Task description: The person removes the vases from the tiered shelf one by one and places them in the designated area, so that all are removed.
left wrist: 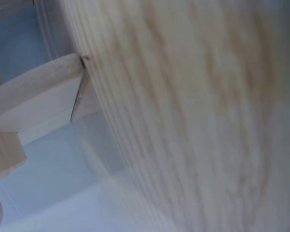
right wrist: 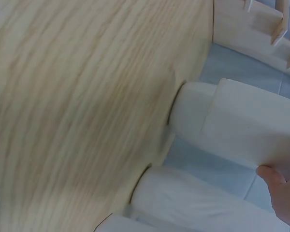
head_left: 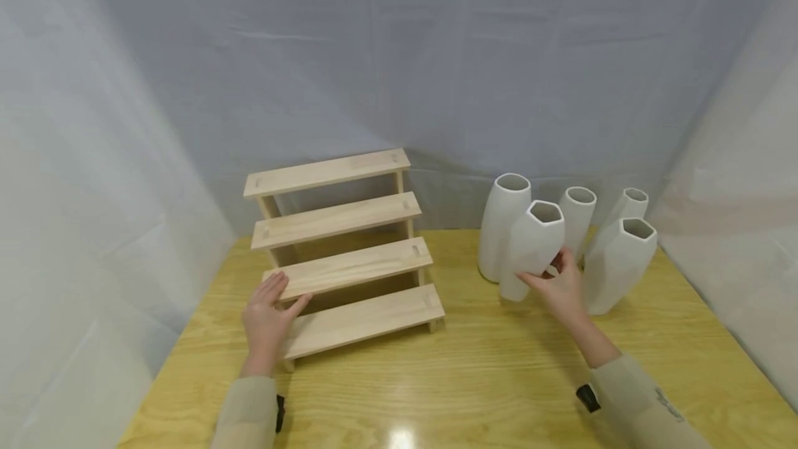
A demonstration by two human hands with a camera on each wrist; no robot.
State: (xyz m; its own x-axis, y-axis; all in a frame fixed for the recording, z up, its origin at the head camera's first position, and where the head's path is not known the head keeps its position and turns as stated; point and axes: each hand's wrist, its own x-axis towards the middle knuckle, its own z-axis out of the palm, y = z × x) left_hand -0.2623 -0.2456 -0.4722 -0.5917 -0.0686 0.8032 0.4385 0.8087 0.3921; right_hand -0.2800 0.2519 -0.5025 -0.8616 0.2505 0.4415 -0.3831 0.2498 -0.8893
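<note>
My right hand (head_left: 564, 293) grips a white vase (head_left: 535, 244) with a many-sided mouth, thumb on its near side and fingers behind. In the right wrist view this vase (right wrist: 253, 123) hangs above the tabletop, its base in front of another vase (right wrist: 188, 110) that stands there. At the left, my left hand (head_left: 267, 317) rests on the left end of a pale wooden four-step stand (head_left: 355, 269). Its fingers lie on the second step from the bottom, and the thumb points across to the right along that step's front edge.
A tall round-mouthed vase (head_left: 499, 227) stands just behind the held one. Farther right are another round-mouthed vase (head_left: 576, 217), an angular vase (head_left: 620, 265) and one partly hidden behind it (head_left: 630, 206). Pale cloth (head_left: 449, 75) hangs behind and beside the wooden table (head_left: 467, 380).
</note>
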